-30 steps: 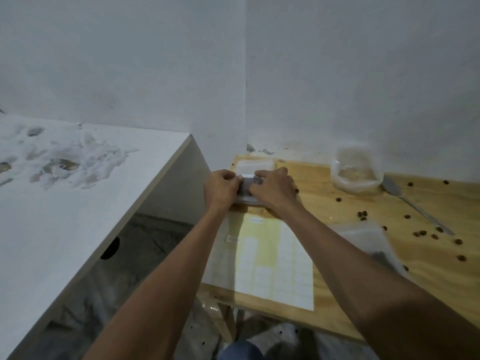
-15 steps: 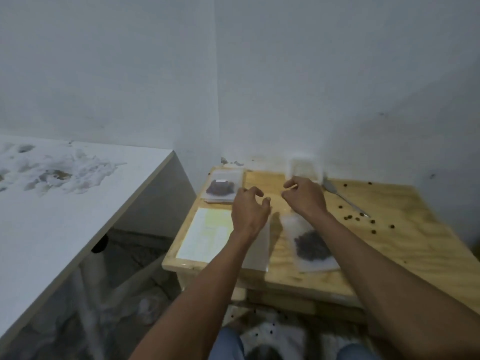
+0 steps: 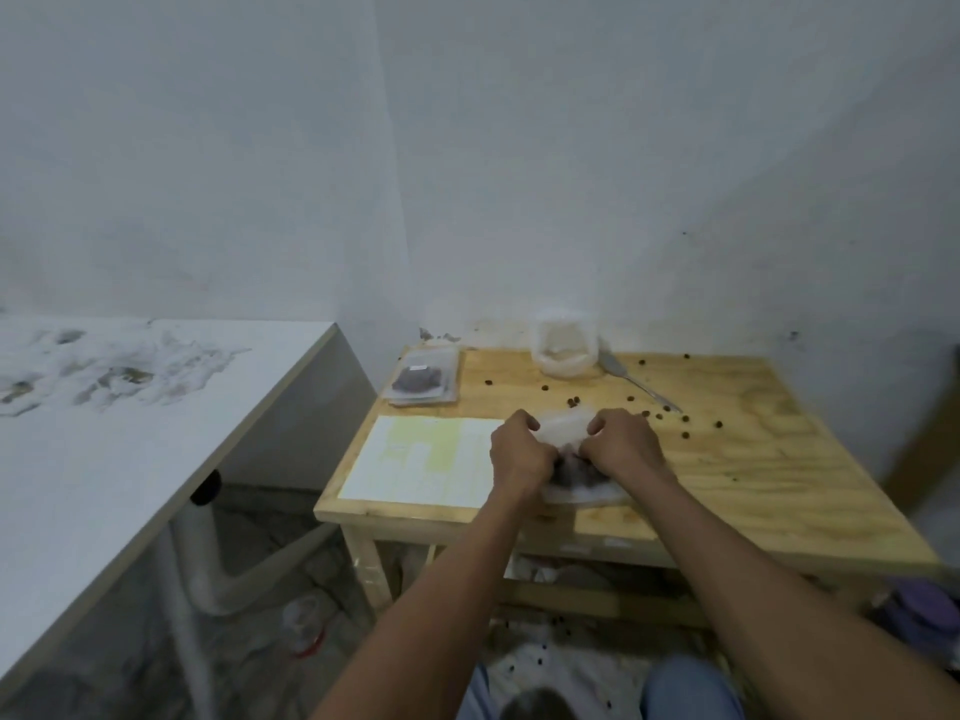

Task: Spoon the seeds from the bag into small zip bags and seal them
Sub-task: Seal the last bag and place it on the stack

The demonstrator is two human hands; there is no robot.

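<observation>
Two hands work the seed bag (image 3: 563,433) at lower centre of the frame, near the front edge of the bench (image 3: 737,459). The left hand (image 3: 519,454) and right hand (image 3: 621,444) each grip one side of the bag's clear upper part, fingers curled and pinching the plastic; whether the mouth is open cannot be determined. Both forearms extend forward, wrists low, knuckles up. Risk: uneven pulling could tip the dark seeds out, adding to the loose seeds (image 3: 571,401) scattered behind. Filled zip bags (image 3: 423,379) lie at the bench's back-left corner; the spoon (image 3: 636,381) lies unused behind the right hand.
</observation>
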